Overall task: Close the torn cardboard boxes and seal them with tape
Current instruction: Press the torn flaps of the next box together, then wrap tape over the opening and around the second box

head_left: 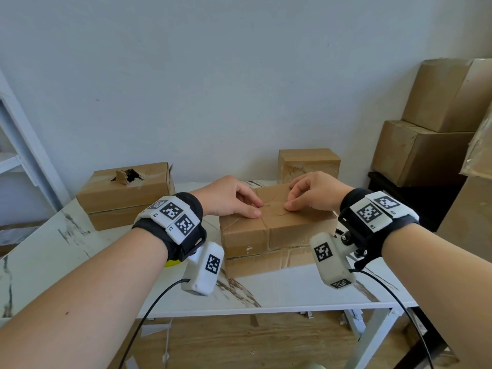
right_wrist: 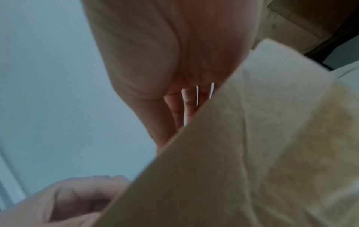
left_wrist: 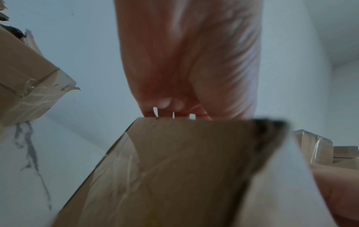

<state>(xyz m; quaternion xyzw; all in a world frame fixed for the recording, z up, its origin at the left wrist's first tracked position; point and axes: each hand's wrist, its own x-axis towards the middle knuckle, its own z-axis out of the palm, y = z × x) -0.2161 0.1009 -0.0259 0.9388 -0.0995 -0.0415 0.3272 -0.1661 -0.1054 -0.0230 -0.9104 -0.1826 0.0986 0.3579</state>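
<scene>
The flat brown cardboard box lies near the front edge of the white marbled tabletop, long axis left to right. Both hands rest on its lid: the left hand presses with straight fingers, and the right hand pinches at the middle seam. What it pinches is too small to tell, and no tape roll is clearly visible.

A plain pale grey-white wall fills the back of the room. A white marble-patterned tabletop on white metal legs stands against it, above a wood-grain plank floor. A white shelf frame stands at the left edge.
</scene>
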